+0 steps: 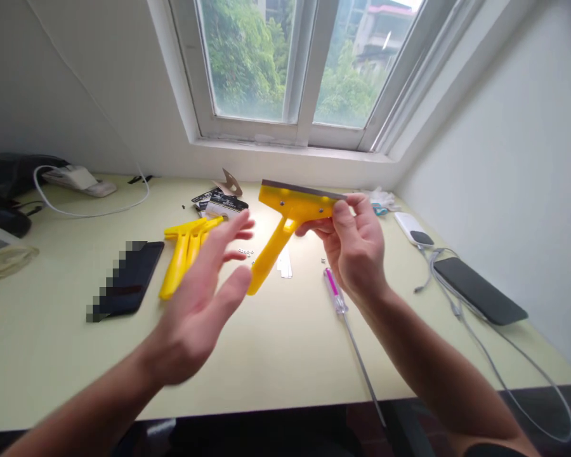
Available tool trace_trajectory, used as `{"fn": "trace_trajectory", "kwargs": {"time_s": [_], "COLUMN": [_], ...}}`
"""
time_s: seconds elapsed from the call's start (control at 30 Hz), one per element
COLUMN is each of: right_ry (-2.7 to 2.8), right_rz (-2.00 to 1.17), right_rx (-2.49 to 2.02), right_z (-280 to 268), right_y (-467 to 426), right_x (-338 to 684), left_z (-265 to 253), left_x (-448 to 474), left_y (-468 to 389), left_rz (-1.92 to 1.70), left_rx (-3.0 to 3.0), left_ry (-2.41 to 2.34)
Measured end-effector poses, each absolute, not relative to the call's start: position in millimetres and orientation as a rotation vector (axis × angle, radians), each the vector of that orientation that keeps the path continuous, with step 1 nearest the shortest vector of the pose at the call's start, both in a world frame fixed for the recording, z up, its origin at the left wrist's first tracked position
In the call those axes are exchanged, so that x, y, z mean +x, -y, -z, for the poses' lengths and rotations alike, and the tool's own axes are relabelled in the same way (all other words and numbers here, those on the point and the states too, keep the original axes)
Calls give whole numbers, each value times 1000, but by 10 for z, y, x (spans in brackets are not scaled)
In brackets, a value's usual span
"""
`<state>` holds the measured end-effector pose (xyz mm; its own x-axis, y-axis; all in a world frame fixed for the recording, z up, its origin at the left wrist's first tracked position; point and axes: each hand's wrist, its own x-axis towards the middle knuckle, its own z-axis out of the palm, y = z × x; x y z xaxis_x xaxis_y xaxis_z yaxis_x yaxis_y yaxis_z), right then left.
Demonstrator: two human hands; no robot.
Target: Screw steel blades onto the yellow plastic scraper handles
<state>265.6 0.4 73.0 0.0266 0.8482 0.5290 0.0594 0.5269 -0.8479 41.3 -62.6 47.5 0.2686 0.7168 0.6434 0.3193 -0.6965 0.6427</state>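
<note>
A yellow scraper [272, 244] with a dark strip along its wide head is raised above the table, its handle slanting down to the left. My right hand [354, 244] pinches the right end of the head. Two screw heads show on its face. My left hand [207, 298] is open, fingers spread, with the thumb close by the handle's lower end; whether they touch I cannot tell. Behind the left hand lie more yellow scraper handles [176, 263], partly hidden. A screwdriver [334, 291] with a clear and magenta handle rests below my right hand.
Small nuts [245, 252] and pale flat strips [285, 263] lie mid-table. Dark packaging [223, 206] is at the back. A black phone [140, 279] lies left. On the right are a black slab-shaped device [480, 291], cables [480, 346] and a white device [413, 228]. The window [285, 133] stands behind.
</note>
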Motion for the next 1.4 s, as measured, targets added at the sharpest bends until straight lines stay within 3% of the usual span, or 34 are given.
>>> {"fn": "trace_trajectory", "kwargs": {"time_s": [0.1,0.17,0.27,0.37,0.43,0.53,0.63,0.7,0.93,1.23,1.4], "right_ry": [1488,1631,1894,2112,2218,2178,1849,1563,1147,1201,1247], "right_rz": [-871,-823,-404,-235,-280,-591,-972,-1036,-659,-280,-227], "right_rx": [-876,-1074,-1667,-2004,-1957,-1771,-1527,-1314,-868,-827,-841], "right_z": [-631,-548,-357,-132,-47,-123,-372,-519,-422,-325,-271], "right_y": [45,78,165,283,335,322,224,139,-15,-54,-72], "right_x": [2690,2872,3248,3477,3513,3530,3593,3610,3318,3336,3331], "left_z": [-514,-437,-287,-180,-144,-128,-119,-104,-103,-105,-48], "left_x": [725,744,597,446,401,387,380,375,426,413,406], "left_y": [240,109,41,32,35,45,56,71,236,294,269], "left_rz": [-973,-884,-838,-726,-650,-571,-449,-327,-40,-72,-94], "left_rx": [1831,1675,1623,1686,1763,1961,2137,2212,2481,2725,2739], "left_ry": [-713,-627,-665,-744,-753,-797,-893,-918,-1051,-970,-929]}}
